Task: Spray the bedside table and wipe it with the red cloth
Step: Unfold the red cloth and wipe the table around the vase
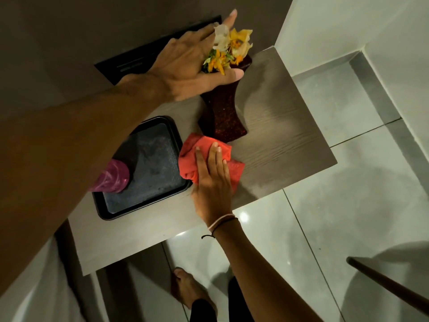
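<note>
The bedside table [290,135] has a pale wood-grain top. My right hand [213,182] lies flat on the crumpled red cloth [192,156] and presses it onto the table beside the tray's right edge. My left hand [185,66] reaches across and grips the top of a dark red speckled vase [222,112], thumb at its rim and fingers behind the yellow and white flowers [229,49]. A pink spray bottle [113,177] stands in the tray, partly hidden by my left forearm.
A black rectangular tray [151,163] takes up the table's left half. A black panel [130,63] sits on the wall behind. Grey glossy floor tiles [348,217] lie to the right, my bare foot [185,291] below the table edge, and a dark wooden rail [390,284] at lower right.
</note>
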A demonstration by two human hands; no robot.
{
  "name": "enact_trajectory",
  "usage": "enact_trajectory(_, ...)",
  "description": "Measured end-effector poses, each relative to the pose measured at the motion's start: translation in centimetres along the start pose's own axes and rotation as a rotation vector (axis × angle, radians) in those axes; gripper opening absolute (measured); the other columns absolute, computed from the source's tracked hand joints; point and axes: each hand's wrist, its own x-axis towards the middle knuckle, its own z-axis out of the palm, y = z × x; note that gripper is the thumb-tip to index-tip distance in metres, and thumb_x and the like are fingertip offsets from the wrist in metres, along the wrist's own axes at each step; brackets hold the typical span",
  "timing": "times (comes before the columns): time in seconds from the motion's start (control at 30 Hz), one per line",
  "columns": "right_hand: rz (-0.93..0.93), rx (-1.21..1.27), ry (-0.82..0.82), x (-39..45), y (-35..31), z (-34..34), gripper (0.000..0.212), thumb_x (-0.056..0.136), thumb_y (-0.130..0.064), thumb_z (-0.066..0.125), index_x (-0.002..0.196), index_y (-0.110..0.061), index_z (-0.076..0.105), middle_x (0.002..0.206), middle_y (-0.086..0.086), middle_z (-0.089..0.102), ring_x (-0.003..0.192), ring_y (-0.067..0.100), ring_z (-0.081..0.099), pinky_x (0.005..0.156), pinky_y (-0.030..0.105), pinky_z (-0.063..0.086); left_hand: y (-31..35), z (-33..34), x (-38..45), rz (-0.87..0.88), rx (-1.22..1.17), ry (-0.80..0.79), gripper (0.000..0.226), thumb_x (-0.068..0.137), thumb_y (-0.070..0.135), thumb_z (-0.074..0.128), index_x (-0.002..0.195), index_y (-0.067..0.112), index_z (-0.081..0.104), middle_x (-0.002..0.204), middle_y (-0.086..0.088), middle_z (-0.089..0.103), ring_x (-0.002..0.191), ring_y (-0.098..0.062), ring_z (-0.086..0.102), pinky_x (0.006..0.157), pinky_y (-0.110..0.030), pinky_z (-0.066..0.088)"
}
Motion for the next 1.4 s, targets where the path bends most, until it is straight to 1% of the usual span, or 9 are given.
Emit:
enact_trajectory(0.2, 0.239, 0.268, 0.085, -1.2, 1.3, -3.8, 0.049, 0.102, -0.011, 0.05, 0.148, 0.003, 0.045, 0.129, 0.03, 0.063, 0.117, 0.036, 0.063, 0.103, 0.027, 0.045, 0.0, 0.0, -0.1, -0.003, -0.028, 0.018, 0.097, 0.088, 0.077, 0.045, 0.165, 0.036, 0.003, 0.171, 0.003, 0.03, 0.154, -0.029, 0.033, 0.124, -0.056, 0.023)
enact_trajectory(0.33, 0.447, 0.657, 0.495, 1.9, 2.4, -6.5, 0.062, 0.096, -0.015, 0.05, 0.154, 0.005, 0.035, 0.125, 0.003, 0.068, 0.101, -0.02, 0.06, 0.085, -0.004, 0.044, 0.4, 0.2, -0.2, -0.002, -0.022, 0.01, 0.099, 0.084, 0.08, 0.041, 0.165, 0.036, 0.003, 0.173, 0.002, 0.027, 0.155, -0.029, 0.032, 0.125, -0.055, 0.024)
enact_trajectory(0.47, 0.482, 0.568, 0.261, 5.6, 0.8, -5.5, 0.078, 0.093, -0.013, 0.042, 0.163, -0.005, 0.008, 0.147, 0.017, 0.049, 0.119, 0.017, 0.055, 0.113, 0.041, 0.049, 0.7, -0.8, -0.5, 0.002, -0.017, 0.019, 0.098, 0.085, 0.079, 0.041, 0.165, 0.035, 0.004, 0.173, 0.002, 0.026, 0.156, -0.029, 0.031, 0.126, -0.056, 0.025)
enact_trajectory(0.6, 0.37, 0.178, 0.08, 3.3, -2.3, -1.3, 0.076, 0.093, -0.009, 0.034, 0.16, 0.004, 0.002, 0.172, 0.02, 0.0, 0.161, 0.034, -0.001, 0.134, 0.037, -0.004, 0.8, -0.6, -0.6, 0.006, -0.004, 0.014, 0.1, 0.085, 0.079, 0.043, 0.165, 0.033, 0.003, 0.173, 0.003, 0.027, 0.157, -0.028, 0.03, 0.126, -0.057, 0.026)
enact_trajectory(0.77, 0.323, 0.51, 0.01, -0.5, -3.2, -0.8, 0.056, 0.102, 0.001, 0.045, 0.157, -0.003, 0.033, 0.123, 0.028, 0.064, 0.1, 0.021, 0.055, 0.104, 0.044, 0.05, 0.9, 0.0, -0.9, 0.002, 0.026, -0.014, 0.106, 0.079, 0.084, 0.038, 0.165, 0.035, 0.0, 0.175, -0.003, 0.021, 0.157, -0.03, 0.029, 0.122, -0.056, 0.026)
enact_trajectory(0.87, 0.505, 0.74, 0.087, -1.1, -1.7, -2.7, 0.022, 0.097, -0.017, 0.053, 0.11, -0.006, 0.067, 0.078, 0.005, 0.063, 0.063, 0.009, 0.054, 0.071, 0.03, 0.046, 1.3, 0.8, -1.2, 0.029, 0.064, -0.009, 0.109, 0.078, 0.086, 0.039, 0.165, 0.033, 0.001, 0.175, -0.008, 0.019, 0.158, -0.03, 0.029, 0.121, -0.055, 0.032)
enact_trajectory(1.1, 0.997, 1.527, 0.035, -1.2, 4.7, -10.2, 0.039, 0.096, -0.002, 0.054, 0.134, -0.007, 0.062, 0.133, 0.025, 0.066, 0.125, 0.043, 0.062, 0.11, 0.06, 0.046, 3.3, 2.8, -3.1, 0.091, 0.181, 0.094, 0.118, 0.076, 0.087, 0.046, 0.166, 0.023, 0.004, 0.174, -0.012, 0.02, 0.157, -0.027, 0.031, 0.118, -0.048, 0.035)
enact_trajectory(1.27, 0.923, 1.457, -0.137, -1.4, 5.0, -11.8, 0.042, 0.089, 0.015, 0.041, 0.102, -0.012, 0.07, 0.106, 0.017, 0.068, 0.106, 0.037, 0.062, 0.101, 0.053, 0.048, 3.4, 2.5, -6.4, -0.012, 0.011, 0.27, 0.108, 0.084, 0.077, 0.048, 0.165, 0.015, 0.011, 0.174, -0.01, 0.021, 0.162, -0.025, 0.018, 0.13, -0.047, 0.022)
enact_trajectory(1.4, 0.869, 1.358, -0.311, -0.1, 2.3, -11.1, 0.043, 0.074, 0.002, 0.059, 0.115, -0.005, 0.069, 0.104, 0.015, 0.074, 0.097, 0.032, 0.07, 0.081, 0.041, 0.059, 2.4, 5.1, -13.4, -0.505, -0.664, 0.446, 0.079, 0.096, 0.046, 0.064, 0.162, 0.02, 0.028, 0.161, -0.006, 0.045, 0.148, -0.017, 0.044, 0.121, -0.03, 0.036)
